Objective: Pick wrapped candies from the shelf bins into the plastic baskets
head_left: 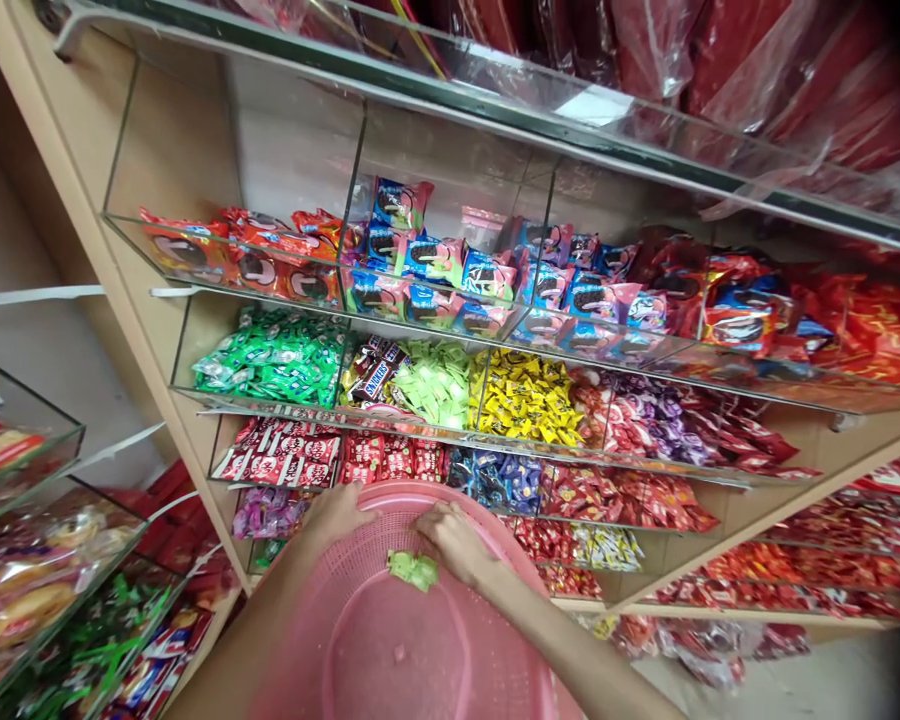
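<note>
My left hand (341,511) grips the pink basket (401,665) by its far rim; my right hand (454,540) curls just inside (around what, I can't tell). Pale-green sweets (414,570) already lie towards that edge; similar shelved sweets (435,385) remain.

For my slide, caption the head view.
Left hand holds a pink basket, right hand near green candies inside, shelves beyond.

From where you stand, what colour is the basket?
The basket is pink; the head view shows it.
</note>
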Motion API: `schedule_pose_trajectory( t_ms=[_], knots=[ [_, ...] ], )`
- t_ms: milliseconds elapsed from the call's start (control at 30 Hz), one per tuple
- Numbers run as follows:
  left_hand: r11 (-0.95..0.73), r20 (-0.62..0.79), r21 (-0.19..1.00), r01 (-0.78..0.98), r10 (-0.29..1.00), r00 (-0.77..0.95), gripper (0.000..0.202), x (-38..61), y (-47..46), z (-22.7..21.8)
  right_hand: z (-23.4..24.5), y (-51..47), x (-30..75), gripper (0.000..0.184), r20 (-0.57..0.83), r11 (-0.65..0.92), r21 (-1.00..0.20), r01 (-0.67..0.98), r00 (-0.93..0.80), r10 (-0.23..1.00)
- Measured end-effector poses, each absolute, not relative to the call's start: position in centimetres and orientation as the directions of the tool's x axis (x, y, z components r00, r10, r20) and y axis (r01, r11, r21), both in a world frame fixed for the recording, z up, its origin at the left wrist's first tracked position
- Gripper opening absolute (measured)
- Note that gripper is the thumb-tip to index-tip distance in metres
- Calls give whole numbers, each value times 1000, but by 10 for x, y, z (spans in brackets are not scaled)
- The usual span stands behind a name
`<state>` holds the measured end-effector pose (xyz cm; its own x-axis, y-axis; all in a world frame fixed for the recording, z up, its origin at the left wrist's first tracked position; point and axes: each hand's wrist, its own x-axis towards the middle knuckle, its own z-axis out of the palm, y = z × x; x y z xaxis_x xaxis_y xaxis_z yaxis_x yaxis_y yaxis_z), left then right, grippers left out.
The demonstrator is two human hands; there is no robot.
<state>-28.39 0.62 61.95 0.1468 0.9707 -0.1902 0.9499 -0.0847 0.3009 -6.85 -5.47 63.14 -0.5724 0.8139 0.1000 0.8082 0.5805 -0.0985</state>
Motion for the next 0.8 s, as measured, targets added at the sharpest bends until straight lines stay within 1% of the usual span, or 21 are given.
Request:
schedule_pose_trajectory(
  t_ms=[67, 133, 300, 533, 667, 800],
  knots=[
    [-139, -150, 287, 948, 971, 187, 63, -285, 8, 617, 614, -50, -72, 20, 5, 542, -36, 840, -542, 840],
    [-151, -134, 277, 949, 972, 193, 61, -286, 10, 614, 604, -50, -77, 21, -30, 532, 2, 847, -531, 847],
    [-159, -113, 272, 949, 974, 196, 55, -286, 11, 611, 594, -54, -83, 20, -33, 512, 20, 859, -511, 859],
    [-177, -101, 227, 958, 974, 204, 59, -286, 11, 613, 577, -54, -81, 18, -35, 536, 80, 841, -535, 844],
    [-175, -89, 226, 958, 976, 200, 56, -286, 10, 614, 573, -54, -82, 19, -59, 515, 69, 855, -512, 857],
    [-181, -81, 230, 956, 976, 204, 55, -286, 9, 613, 579, -57, -83, 17, -48, 509, 33, 860, -507, 860]
  ],
)
